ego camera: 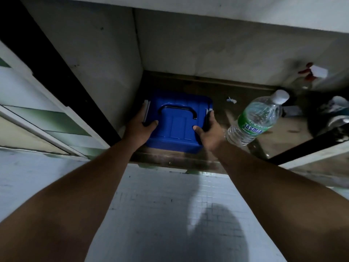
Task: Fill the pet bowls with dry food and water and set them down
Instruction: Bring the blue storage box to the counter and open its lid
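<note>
Both arms reach down into the open cupboard in the middle of the frame, and both hands are on the blue box [177, 121]. It sits on the wooden cupboard floor [217, 87], tucked against the left inner wall. The left hand [138, 127] clasps the box's left edge beside the grey latch [146, 110], thumb flat on the lid. The right hand [208, 134] does the same on the right edge, thumb on top and fingers wrapped down the side. A black carry handle [177, 109] lies flat on the lid between the two hands.

Just right of the right hand stands the water bottle [255, 120], which has a green label and a white cap. It's near the box but not touching it. A spray bottle [311, 75] with a red trigger is blurred in the upper right. White tiled floor [170, 205] fills the lower frame.
</note>
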Available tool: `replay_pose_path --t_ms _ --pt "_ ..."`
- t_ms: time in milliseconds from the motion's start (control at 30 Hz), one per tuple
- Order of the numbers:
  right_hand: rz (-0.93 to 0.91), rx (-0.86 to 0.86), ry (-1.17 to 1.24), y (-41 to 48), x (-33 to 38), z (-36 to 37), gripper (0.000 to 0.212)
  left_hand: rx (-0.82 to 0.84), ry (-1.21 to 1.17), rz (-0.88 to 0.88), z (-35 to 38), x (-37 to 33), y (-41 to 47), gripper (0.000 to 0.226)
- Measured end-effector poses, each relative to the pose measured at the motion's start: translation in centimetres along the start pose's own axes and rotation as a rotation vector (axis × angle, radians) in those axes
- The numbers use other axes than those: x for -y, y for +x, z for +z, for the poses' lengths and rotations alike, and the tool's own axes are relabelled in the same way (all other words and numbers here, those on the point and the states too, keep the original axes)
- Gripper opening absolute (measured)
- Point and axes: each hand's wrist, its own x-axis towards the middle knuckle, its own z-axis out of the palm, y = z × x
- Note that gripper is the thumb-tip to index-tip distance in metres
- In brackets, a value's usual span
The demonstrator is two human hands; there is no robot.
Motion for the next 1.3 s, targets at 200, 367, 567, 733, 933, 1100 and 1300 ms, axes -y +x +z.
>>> replay_pose_path --t_ms 200,367,567,733,933,1100,1300 --pt "0.058 0.009 0.004 -6.7 0.7 -2.3 0.083 0.012 0.046 -0.013 -1.8 -2.7 -8.1 0.089" --pt "0.073 0.043 -0.068 -15.7 4.8 -6.4 0.085 0.022 0.060 -0.040 -5.1 -7.6 -17.0 0.087" --pt "0.099 0.022 -0.077 -26.1 11.6 -10.3 0.087 0.020 0.012 -0.071 -10.0 -14.6 -27.0 0.080" --pt "0.084 0.015 -0.070 -34.1 18.1 -13.9 0.089 0.011 0.018 -0.074 -15.0 -21.7 -34.3 0.080" --pt "0.036 -0.006 -0.041 -42.4 24.8 -18.0 0.088 -0.015 0.017 -0.078 -20.1 -29.5 -41.2 0.082" --pt "-0.035 -0.011 -0.011 -46.4 30.5 -20.9 0.087 -0.082 -0.074 -0.127 -23.7 -34.7 -45.4 0.090" --pt "-0.124 0.001 0.018 -47.2 36.9 -23.9 0.088 -0.230 -0.243 -0.243 -25.8 -40.5 -47.1 0.092"
